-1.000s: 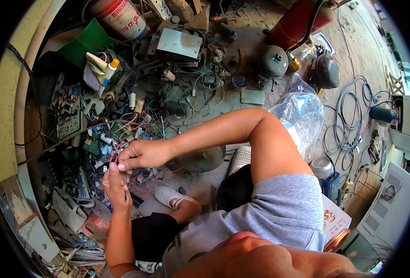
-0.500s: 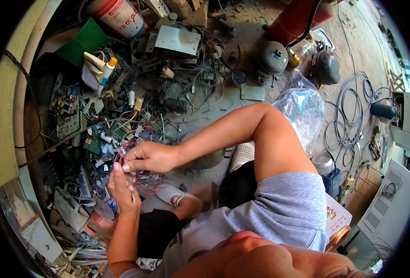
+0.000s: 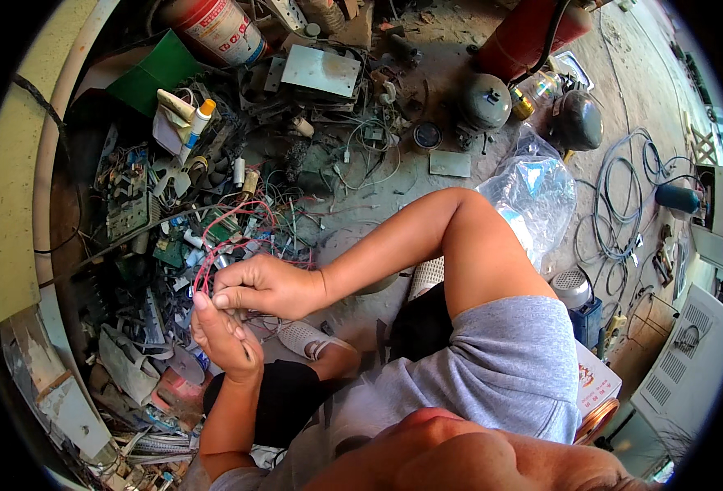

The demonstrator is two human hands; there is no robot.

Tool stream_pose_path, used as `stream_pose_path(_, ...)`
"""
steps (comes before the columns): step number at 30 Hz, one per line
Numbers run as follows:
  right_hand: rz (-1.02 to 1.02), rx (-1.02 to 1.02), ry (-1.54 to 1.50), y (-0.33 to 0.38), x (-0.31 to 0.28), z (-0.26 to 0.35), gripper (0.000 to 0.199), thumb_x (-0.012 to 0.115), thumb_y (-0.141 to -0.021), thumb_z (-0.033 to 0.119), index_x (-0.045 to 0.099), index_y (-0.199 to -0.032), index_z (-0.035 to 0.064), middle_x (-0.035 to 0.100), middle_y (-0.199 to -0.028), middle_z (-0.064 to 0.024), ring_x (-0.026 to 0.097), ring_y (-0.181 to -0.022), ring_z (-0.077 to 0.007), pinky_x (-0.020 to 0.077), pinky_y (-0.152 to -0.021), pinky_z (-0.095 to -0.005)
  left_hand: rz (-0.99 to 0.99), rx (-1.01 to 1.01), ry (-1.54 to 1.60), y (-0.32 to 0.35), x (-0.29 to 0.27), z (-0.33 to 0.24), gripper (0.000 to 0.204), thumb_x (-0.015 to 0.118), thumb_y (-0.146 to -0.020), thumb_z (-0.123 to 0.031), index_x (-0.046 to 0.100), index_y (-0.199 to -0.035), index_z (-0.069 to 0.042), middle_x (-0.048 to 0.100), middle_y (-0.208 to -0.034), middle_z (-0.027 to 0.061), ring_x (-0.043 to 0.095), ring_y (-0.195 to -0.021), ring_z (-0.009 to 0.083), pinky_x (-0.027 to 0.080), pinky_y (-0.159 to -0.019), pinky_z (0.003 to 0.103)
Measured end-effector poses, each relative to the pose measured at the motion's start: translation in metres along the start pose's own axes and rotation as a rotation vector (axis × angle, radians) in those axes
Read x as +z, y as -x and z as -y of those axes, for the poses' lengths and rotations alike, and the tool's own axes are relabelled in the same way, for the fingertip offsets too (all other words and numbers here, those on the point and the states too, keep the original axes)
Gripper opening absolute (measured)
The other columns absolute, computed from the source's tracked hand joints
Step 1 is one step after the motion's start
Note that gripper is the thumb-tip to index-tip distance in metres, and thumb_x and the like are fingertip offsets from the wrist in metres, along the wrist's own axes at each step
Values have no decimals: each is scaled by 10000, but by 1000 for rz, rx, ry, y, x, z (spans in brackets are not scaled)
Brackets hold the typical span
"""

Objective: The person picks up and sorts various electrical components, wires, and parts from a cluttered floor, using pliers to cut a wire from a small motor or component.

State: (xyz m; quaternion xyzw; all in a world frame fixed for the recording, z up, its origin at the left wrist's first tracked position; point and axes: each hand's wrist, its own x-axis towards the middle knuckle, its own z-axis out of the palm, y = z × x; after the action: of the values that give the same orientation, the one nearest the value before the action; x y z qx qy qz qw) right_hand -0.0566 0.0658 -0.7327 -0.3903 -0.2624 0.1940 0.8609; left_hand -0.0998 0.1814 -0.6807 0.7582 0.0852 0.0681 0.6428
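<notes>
Thin red wires [image 3: 207, 260] rise in loops from between my fingertips toward the scrap pile. My right hand [image 3: 270, 286] pinches them between thumb and forefinger, its knuckles turned up. Just below it, my left hand [image 3: 227, 337] is closed, thumb and fingertip meeting the same strands. The two hands touch at the fingertips. Exactly where the wire ends lie is hidden by my fingers. Beneath and beyond them spreads a tangle of loose wires [image 3: 276, 219] mixed with circuit boards [image 3: 128, 196].
A glue bottle with an orange cap [image 3: 198, 127] stands amid the scrap. Farther off are a metal box [image 3: 321, 70], a red cylinder [image 3: 533, 37], dark round compressors [image 3: 577, 119] and a clear plastic bag [image 3: 533, 192]. Coiled cable [image 3: 619, 196] lies on the right-hand floor.
Both hands have shifted slightly down, still together at the fingertips. More of the red wires now shows above them. The surroundings have shifted a little in the view.
</notes>
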Motion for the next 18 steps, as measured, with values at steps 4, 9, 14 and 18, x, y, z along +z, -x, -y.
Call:
stream_pose_path(4, 163, -87, 87, -10, -27, 11, 266, 481, -969, 249, 561, -878, 13, 577, -763, -44, 555, -729, -124, 462, -700, -290, 94, 10, -154, -20, -9, 10, 440, 335, -1002, -349, 358, -625, -123, 316, -521, -56, 280, -444, 36, 210, -434, 217)
stream_pose_path(9, 70, -47, 575, 6, -75, 60, 286, 458, -973, 282, 537, -925, 12, 542, -770, -50, 539, -741, -174, 450, -716, -314, -43, -267, -124, -48, 7, 8, 474, 353, -973, -479, 465, -693, -113, 423, -541, -14, 406, -474, 83, 328, -476, 214)
stream_pose_path(14, -660, -273, 1150, 19, -172, 124, 246, 548, -925, 258, 591, -950, 17, 532, -861, -104, 544, -826, -203, 446, -730, -322, -83, -499, 266, -69, -28, 23, 325, 506, -935, -430, 509, -834, -121, 481, -685, -10, 469, -622, 84, 419, -601, 243)
stream_pose_path(18, -939, -35, 1697, 66, -295, 157, 273, 627, -854, 298, 682, -940, 44, 642, -861, -145, 625, -800, -259, 479, -710, -343, -5, -521, 236, -71, -24, 25, 313, 518, -935, -406, 512, -862, -102, 497, -741, -9, 480, -655, 85, 420, -624, 235)
